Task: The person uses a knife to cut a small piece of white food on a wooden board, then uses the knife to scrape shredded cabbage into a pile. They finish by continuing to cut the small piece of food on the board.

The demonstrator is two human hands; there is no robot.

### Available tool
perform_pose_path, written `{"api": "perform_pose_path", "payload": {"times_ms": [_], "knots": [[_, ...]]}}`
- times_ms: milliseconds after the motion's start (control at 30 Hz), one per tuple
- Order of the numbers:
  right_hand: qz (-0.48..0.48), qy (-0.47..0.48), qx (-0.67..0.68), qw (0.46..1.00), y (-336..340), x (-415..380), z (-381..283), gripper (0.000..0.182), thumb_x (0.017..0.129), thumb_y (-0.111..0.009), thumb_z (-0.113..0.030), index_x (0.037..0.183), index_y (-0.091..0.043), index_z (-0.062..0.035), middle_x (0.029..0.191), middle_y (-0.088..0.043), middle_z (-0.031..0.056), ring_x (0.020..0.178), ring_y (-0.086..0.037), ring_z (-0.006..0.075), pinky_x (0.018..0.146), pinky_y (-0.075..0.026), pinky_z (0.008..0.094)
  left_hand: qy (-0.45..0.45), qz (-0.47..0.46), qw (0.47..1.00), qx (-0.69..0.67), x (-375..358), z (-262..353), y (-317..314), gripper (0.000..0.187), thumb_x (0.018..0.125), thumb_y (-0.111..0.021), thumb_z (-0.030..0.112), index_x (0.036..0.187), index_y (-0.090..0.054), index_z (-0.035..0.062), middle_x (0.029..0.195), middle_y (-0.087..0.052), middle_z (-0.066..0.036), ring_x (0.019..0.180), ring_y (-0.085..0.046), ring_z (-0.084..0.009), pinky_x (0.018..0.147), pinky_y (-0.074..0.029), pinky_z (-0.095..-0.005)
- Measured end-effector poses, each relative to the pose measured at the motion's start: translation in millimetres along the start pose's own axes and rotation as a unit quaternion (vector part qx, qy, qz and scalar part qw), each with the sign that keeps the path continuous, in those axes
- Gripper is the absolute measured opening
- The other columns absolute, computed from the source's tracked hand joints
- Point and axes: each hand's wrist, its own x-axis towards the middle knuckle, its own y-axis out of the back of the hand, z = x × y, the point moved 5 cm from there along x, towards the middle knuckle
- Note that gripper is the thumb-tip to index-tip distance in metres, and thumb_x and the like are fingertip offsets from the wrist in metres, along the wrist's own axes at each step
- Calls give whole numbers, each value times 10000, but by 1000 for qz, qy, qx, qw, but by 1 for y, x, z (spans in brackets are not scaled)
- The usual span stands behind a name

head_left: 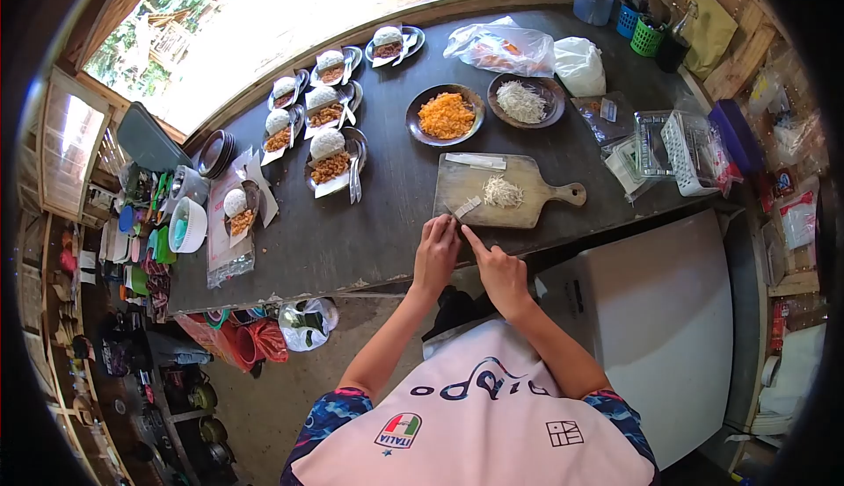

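At the near left corner of the wooden cutting board (pixel 534 209), my left hand (pixel 436 253) has its fingers bunched, their tips at the end of some thin pale strips (pixel 467 207). My right hand (pixel 500 277) is close beside it, index finger stretched toward the left fingertips and the other fingers curled. What the right hand grips is hidden under it, and I cannot make it out. A small dark edge shows between the fingertips. On the board lie a heap of pale shreds (pixel 503 192) and a flat white block (pixel 476 161).
Behind the board are a bowl of orange shreds (pixel 446 115) and a bowl of white shreds (pixel 525 102). Several plates of rice and brown food (pixel 329 155) stand at left. Clear containers and a white basket (pixel 692 154) sit at right. A white appliance (pixel 659 328) stands below the counter.
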Motion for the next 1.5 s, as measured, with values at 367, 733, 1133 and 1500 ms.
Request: {"api": "perform_pose_path", "payload": {"times_ms": [367,733,1133,1500], "knots": [[3,-57,390,919,-3,21,50,439,1081,-571,-331,1520,-584,-329,921,-731,261,849,-702,478,777,-572,542,9,-24,998,-50,11,-18,18,352,879,-711,-54,1225,-745,-1,1205,-690,-113,1132,-653,-324,964,-556,-423],[-5,-92,298,950,14,4,29,461,1089,-559,-276,1548,-557,-326,1047,-733,203,955,-710,436,846,-569,529,-23,-16,1000,-4,48,-5,5,237,937,-701,24,1171,-728,-4,1152,-677,-121,1103,-647,-315,932,-561,-422],[3,-109,282,953,16,-6,38,483,1086,-554,-274,1566,-534,-323,941,-682,201,899,-709,430,822,-575,548,-66,-86,993,45,39,9,-13,263,937,-701,64,1194,-700,12,1172,-644,-120,1114,-638,-310,962,-547,-411],[-4,-94,306,947,7,-3,39,493,1089,-557,-254,1578,-520,-304,959,-655,201,913,-701,439,836,-571,536,-54,-75,995,-23,56,-1,-18,206,947,-681,44,1147,-723,20,1093,-656,-109,1075,-633,-312,897,-565,-415]]}}
